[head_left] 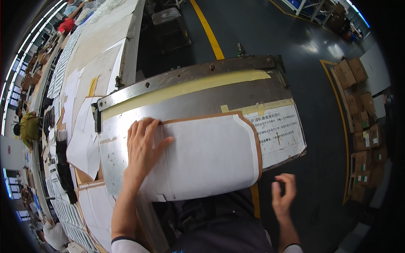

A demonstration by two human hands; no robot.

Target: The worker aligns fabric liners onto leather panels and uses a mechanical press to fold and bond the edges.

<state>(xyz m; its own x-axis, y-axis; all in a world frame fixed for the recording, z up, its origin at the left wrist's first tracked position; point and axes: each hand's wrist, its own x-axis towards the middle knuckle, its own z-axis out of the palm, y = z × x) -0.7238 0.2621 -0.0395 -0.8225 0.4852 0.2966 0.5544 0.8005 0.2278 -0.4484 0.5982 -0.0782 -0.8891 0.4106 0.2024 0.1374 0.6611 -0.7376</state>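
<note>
A white panel [206, 156] with a brown border along its far and right edges lies on the metal bed [116, 158] of a bench machine. Its right end has rounded corners and a raised white strip along the border. My left hand [145, 143] rests palm-down on the panel's left part, fingers stretched out and thumb apart. Off the panel's near right corner, my right hand [284, 194] hangs in the air, touching nothing. Its fingers are curved, with a gap to the thumb and nothing between them.
Across the machine's back runs a bolted metal bar [211, 67] with yellow tape [185, 92] before it. A printed sheet [276, 135] is taped at the right. White panels [84, 152] lie on the long table to the left. Cardboard boxes [365, 139] are stacked far right. Other people work beyond the table.
</note>
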